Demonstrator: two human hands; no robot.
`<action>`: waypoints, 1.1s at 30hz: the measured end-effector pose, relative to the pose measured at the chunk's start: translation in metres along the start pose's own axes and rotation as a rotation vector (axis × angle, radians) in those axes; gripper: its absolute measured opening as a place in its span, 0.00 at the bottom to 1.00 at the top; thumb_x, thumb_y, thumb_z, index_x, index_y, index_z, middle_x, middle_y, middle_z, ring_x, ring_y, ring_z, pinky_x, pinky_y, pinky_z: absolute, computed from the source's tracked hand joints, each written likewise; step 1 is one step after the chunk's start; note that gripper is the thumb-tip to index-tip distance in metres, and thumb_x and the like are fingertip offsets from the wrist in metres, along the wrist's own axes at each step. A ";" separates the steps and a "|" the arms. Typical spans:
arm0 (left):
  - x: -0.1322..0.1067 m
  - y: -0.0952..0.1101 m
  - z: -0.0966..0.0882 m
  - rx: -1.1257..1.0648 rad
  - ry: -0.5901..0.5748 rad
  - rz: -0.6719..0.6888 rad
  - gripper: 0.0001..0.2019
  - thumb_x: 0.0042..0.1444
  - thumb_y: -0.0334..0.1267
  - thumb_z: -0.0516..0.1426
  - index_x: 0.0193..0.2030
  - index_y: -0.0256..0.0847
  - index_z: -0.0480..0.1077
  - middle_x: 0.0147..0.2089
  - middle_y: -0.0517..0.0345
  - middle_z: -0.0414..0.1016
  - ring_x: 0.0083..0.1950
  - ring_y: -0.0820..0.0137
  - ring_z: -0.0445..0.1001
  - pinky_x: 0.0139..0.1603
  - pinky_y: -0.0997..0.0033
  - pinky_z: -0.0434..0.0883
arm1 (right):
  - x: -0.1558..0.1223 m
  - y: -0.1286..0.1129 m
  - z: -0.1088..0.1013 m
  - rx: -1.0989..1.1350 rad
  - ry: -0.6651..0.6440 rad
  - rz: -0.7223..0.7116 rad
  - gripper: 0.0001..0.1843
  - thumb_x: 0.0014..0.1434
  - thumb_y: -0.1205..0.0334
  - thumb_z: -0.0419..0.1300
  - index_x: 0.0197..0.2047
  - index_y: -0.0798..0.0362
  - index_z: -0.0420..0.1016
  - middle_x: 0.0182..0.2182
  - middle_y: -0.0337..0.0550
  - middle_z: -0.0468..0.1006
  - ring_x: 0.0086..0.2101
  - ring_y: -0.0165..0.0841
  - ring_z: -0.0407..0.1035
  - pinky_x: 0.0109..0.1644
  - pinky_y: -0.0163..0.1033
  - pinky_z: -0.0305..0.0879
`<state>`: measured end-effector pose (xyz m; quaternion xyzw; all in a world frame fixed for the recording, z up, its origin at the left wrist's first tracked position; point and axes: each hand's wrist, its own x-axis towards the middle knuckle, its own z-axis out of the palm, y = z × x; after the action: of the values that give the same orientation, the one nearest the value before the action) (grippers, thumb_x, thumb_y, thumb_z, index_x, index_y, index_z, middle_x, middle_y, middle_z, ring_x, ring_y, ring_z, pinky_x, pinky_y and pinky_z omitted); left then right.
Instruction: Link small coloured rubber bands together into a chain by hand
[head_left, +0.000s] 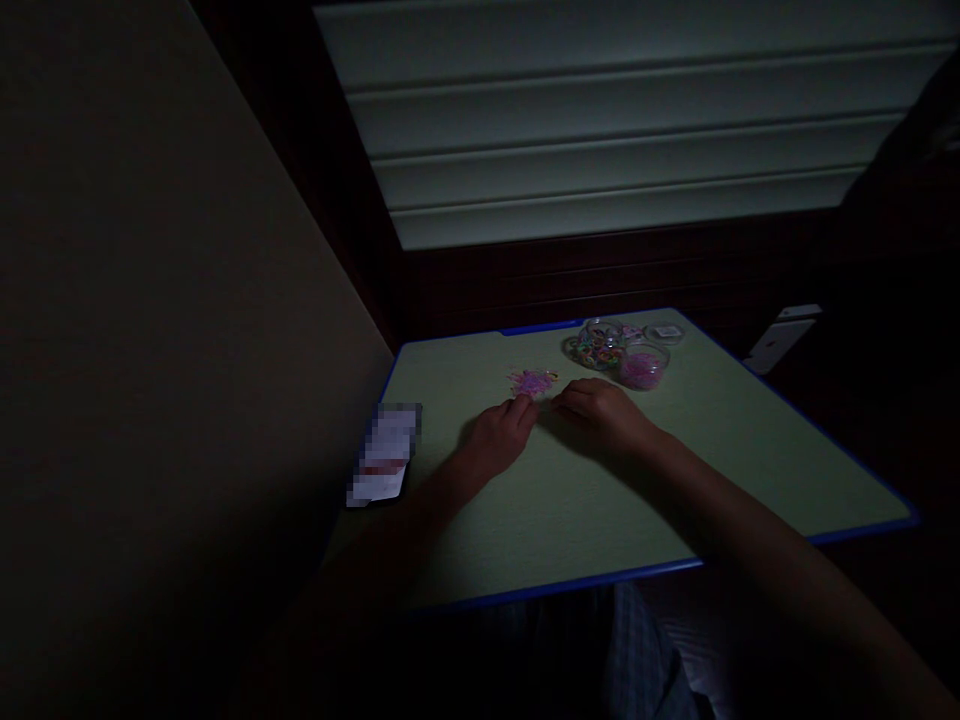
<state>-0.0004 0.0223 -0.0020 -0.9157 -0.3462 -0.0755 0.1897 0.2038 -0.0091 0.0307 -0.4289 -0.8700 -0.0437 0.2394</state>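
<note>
Because the light is so dim and the loops are so fine, small slips here would be hard to spot. At far left, a pale packet (384, 453), blurred beyond reading, lies at the edge of the pale green tabletop (787, 470). The left hand (499, 435) and right hand (604, 415) are close together near the middle, their fingertips almost meeting; whether they pinch a thin band between them cannot be told. Just beyond them lies a loose pile of pink rubber bands (532, 382), near enough that a careless sweep of either hand could scatter it. Further right, a heap of multicoloured loops (592, 350) sits in or against a clear container, beside an open clear tub of pink bands (643, 367) and a clear round lid (664, 333). With its top apparently off, that tub could spill if a wrist caught it, and stray bands could be lost against the dark surroundings beyond the tabletop's blue edge. At far right, a white phone (780, 340) rests off the tabletop, on the dark surface beside it.
</note>
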 end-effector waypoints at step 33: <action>0.001 -0.002 0.001 0.018 0.014 0.043 0.13 0.61 0.29 0.43 0.48 0.38 0.64 0.48 0.49 0.68 0.43 0.67 0.70 0.38 0.66 0.70 | -0.031 0.070 -0.046 -0.595 0.099 0.692 0.18 0.59 0.65 0.46 0.37 0.60 0.77 0.34 0.56 0.77 0.33 0.39 0.68 0.33 0.40 0.51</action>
<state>-0.0008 0.0248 -0.0024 -0.9205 -0.3259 -0.0747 0.2020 0.2912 -0.0001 0.0486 -0.7416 -0.6127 -0.2296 0.1478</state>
